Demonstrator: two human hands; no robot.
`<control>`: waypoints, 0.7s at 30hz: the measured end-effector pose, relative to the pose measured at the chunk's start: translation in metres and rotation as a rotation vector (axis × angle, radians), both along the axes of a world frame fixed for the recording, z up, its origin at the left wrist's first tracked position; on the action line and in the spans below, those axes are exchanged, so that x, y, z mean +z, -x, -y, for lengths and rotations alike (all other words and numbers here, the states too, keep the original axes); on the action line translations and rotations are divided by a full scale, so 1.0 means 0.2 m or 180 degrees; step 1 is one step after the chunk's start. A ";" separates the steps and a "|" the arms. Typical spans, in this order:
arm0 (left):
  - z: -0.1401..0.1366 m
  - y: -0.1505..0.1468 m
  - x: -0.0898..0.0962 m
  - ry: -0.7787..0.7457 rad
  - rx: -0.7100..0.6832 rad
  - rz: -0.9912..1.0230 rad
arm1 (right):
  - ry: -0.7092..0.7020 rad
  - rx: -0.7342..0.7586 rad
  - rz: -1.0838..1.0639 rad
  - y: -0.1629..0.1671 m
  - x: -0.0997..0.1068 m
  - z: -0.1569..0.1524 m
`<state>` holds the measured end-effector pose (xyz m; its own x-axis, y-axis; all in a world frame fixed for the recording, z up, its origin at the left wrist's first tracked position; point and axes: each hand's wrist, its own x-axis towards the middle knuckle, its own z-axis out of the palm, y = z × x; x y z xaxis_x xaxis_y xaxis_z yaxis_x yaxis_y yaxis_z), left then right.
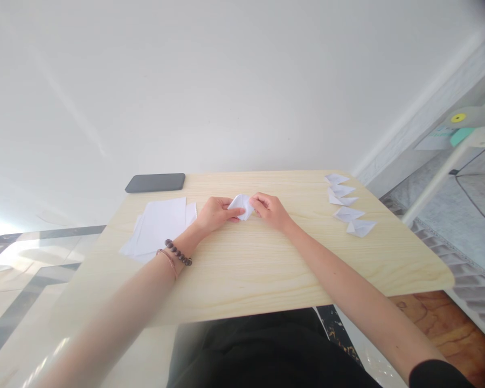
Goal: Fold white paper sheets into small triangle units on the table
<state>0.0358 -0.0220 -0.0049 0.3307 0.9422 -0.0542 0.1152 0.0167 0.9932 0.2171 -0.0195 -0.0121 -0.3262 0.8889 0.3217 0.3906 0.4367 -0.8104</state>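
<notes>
L hand [217, 213] firmly closed on folded paper [240, 201], thumb atop, appar. to steady it, w/ R hand [271, 210] pinching its R edge, prob. for control.

A dark phone [156, 182] lies near a wall [242, 86].

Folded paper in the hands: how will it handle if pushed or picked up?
The folded paper is probably very light: it looks thin and small enough for the left hand to pinch. Its folds likely make it stiffer than the flat sheets, though a hard squeeze would probably crease it. With no round sides showing, rolling seems unlikely.
</notes>
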 end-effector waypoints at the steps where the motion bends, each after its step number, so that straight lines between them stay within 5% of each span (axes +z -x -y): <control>1: 0.00 0.00 0.00 0.0006 -0.0012 0.0046 | -0.0003 -0.0010 -0.0006 0.00 0.00 0.00; 16: 0.00 0.00 -0.01 -0.0061 -0.0091 0.0355 | -0.0165 0.0043 0.0165 0.00 0.00 0.00; 21: 0.00 0.01 -0.01 -0.0482 0.0182 -0.0149 | -0.0379 0.0244 0.0418 0.01 0.00 0.01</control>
<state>0.0343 -0.0212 -0.0069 0.2768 0.9580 0.0756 0.1647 -0.1248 0.9784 0.2152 -0.0208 -0.0115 -0.4376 0.8180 0.3734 0.4516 0.5590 -0.6954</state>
